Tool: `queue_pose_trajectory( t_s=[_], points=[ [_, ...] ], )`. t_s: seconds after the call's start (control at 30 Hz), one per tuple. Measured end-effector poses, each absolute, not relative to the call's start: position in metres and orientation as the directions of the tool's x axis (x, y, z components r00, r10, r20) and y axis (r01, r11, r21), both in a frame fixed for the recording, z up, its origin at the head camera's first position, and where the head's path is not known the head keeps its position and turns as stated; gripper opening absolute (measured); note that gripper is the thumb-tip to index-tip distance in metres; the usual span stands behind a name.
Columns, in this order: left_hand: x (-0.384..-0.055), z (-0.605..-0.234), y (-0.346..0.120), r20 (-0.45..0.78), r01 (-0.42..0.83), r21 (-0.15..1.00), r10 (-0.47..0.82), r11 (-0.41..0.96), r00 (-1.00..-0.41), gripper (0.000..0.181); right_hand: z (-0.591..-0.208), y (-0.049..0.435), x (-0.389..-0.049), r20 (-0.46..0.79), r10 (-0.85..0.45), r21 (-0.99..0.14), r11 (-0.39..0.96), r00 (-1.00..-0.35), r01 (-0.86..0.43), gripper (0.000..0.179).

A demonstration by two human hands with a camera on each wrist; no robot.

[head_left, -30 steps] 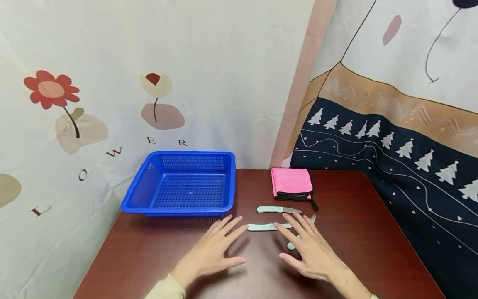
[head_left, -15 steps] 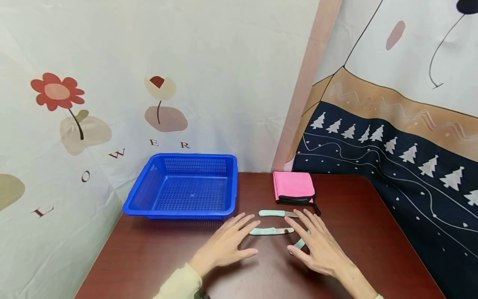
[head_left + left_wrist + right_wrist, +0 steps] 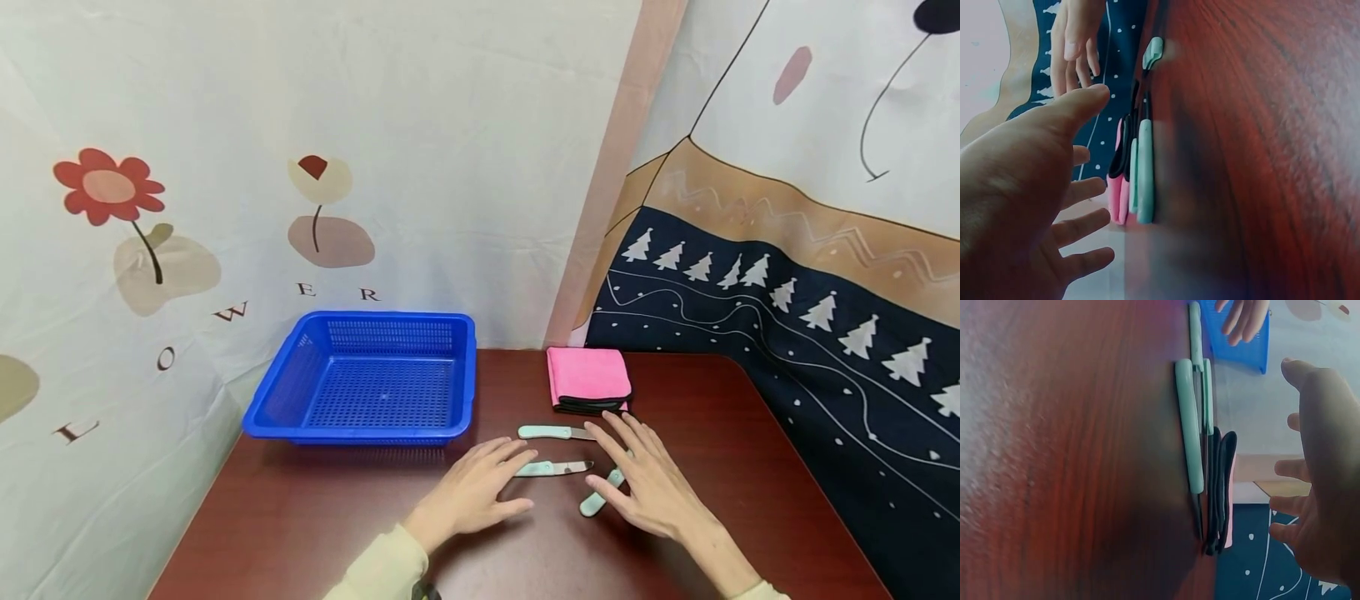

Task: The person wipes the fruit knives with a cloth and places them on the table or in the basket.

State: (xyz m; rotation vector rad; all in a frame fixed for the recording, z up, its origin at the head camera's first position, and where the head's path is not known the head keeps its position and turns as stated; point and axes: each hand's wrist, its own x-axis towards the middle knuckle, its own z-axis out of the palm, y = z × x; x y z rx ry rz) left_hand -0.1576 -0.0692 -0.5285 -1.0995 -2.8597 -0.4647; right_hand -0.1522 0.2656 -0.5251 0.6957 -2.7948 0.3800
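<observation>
Three small knives with mint-green handles lie on the brown table. The back knife (image 3: 545,432) and the middle knife (image 3: 555,468) lie roughly parallel, crosswise. Slanting at the right is the third knife (image 3: 594,502), its blade mostly covered by my right hand (image 3: 651,483). That hand hovers with fingers spread and holds nothing; the right wrist view shows a gap between it and the slanted knife (image 3: 1189,425). My left hand (image 3: 476,490), fingers extended, hovers at the middle knife's handle end and hides part of it. In the left wrist view, this hand (image 3: 1022,181) is free of any object.
A blue perforated plastic basket (image 3: 360,435) with nothing in it stands at the back left of the table (image 3: 300,517). Behind the knives lies a folded pink cloth (image 3: 588,373) with black edging. Printed fabric (image 3: 480,167) hangs behind the table and along its sides.
My left hand has moved to the right, over the middle knife's handle. My right hand has shifted slightly right, uncovering more of the middle knife's blade. The knives appear to stay in place.
</observation>
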Motion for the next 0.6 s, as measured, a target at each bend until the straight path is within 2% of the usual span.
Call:
queue_pose_trajectory(
  t_s=[0.23,0.6],
  points=[
    [-0.158,-0.535,-0.060,0.135,0.649,0.251,0.638,0.718,-0.758,0.070,-0.524,0.269,-0.161,0.303,-0.412,-0.196,0.855,-0.859,-0.480,0.082],
    [-0.156,-0.540,-0.045,0.123,0.666,0.135,0.654,0.734,-0.746,0.064,-0.528,0.273,-0.167,0.307,-0.390,-0.230,0.855,-0.868,-0.465,0.079]
  ],
)
